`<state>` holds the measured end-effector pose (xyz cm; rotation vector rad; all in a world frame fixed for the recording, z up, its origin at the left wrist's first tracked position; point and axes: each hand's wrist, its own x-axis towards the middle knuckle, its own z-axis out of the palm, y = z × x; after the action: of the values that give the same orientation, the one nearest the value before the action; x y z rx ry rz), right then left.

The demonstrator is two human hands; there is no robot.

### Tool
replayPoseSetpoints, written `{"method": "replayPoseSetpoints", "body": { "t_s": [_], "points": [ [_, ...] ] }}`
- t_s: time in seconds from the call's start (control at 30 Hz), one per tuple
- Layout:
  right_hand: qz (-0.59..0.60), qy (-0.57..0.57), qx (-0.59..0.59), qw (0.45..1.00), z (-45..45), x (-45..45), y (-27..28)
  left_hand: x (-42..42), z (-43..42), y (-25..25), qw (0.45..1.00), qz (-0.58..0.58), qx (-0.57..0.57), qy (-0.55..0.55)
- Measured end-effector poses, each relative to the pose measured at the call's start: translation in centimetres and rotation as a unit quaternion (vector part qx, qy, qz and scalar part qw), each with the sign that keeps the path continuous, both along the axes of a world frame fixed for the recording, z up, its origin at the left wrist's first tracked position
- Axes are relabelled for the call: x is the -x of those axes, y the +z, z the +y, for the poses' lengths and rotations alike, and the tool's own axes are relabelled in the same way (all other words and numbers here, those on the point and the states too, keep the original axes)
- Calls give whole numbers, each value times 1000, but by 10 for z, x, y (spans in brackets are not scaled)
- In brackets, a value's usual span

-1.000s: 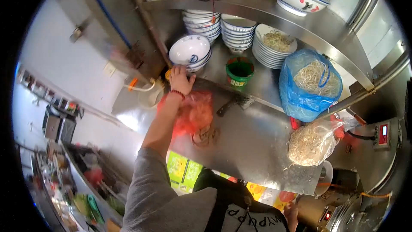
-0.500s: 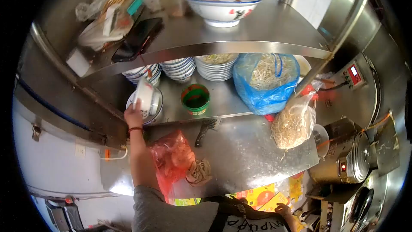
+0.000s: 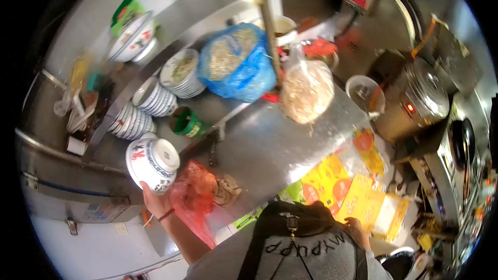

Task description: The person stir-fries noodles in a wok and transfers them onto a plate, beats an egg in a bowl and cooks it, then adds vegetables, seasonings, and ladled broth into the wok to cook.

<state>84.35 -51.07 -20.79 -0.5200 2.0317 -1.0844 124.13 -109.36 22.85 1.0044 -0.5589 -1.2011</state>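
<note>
My left hand [image 3: 154, 202] is closed on the lower edge of a white bowl [image 3: 148, 168] with red and blue patterns. The bowl is tipped over, its foot ring facing up and to the right. Behind it on the shelf are stacks of patterned bowls [image 3: 129, 123] and a green tub [image 3: 185, 122]. A red plastic bag [image 3: 189, 197] lies just right of my wrist, against a crumpled cloth [image 3: 227, 191]. My right hand [image 3: 356, 228] hangs by my body over yellow printed cardboard, fingers loosely apart, holding nothing that I can see.
A blue bag of bean sprouts [image 3: 238, 67] sits beside stacked plates [image 3: 181, 80]. A clear bag [image 3: 308, 91] rests at the steel counter's [image 3: 259, 140] back edge. A cleaver [image 3: 213, 148] lies near the tub. At right stand a white bucket [image 3: 365, 96] and a steel pot [image 3: 410, 106].
My left hand has lifted the bowl off the shelf's left end towards me and turned its base upward. The view has swung to the right and tilted. My right hand stays low by my body.
</note>
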Motion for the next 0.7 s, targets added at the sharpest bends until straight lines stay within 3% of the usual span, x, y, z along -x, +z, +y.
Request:
{"method": "replayPoseSetpoints", "body": {
  "t_s": [0.07,0.1,0.17,0.2,0.23,0.3,0.33,0.37,0.43,0.47,0.5,0.53,0.6,0.63,0.7],
  "points": [
    [7,59,-75,995,-3,2,11,39,32,-3,986,-13,50,-156],
    [19,88,-115,989,-16,7,32,68,55,6,975,-190,0,-119],
    [50,117,-149,981,-46,17,87,99,58,-27,921,-356,4,-162],
    [66,109,-152,980,-57,23,119,132,65,-27,905,-385,-77,-165],
    [78,87,-154,981,-63,30,153,149,63,-46,897,-388,-65,-200],
    [91,16,-159,983,-63,42,209,194,43,-105,757,-600,77,-248],
    [91,-24,-162,982,-53,51,220,241,82,-86,765,-585,101,-248],
    [101,-53,-162,980,-33,57,205,248,74,-126,714,-632,165,-254],
    [110,-115,-148,976,20,60,153,272,100,-158,643,-690,217,-252],
    [99,-155,-149,972,43,58,139,279,119,-157,649,-684,239,-230],
    [99,-176,-153,967,62,56,141,278,109,-178,586,-730,223,-270],
    [101,-195,-189,957,83,51,144,283,112,-184,584,-725,234,-281],
    [100,-213,-230,944,118,47,148,288,127,-191,522,-751,241,-326],
    [78,-248,-197,945,130,47,149,286,133,-197,517,-750,246,-332],
    [86,-221,-266,934,140,44,131,293,129,-214,545,-698,229,-404]
  ]
}}
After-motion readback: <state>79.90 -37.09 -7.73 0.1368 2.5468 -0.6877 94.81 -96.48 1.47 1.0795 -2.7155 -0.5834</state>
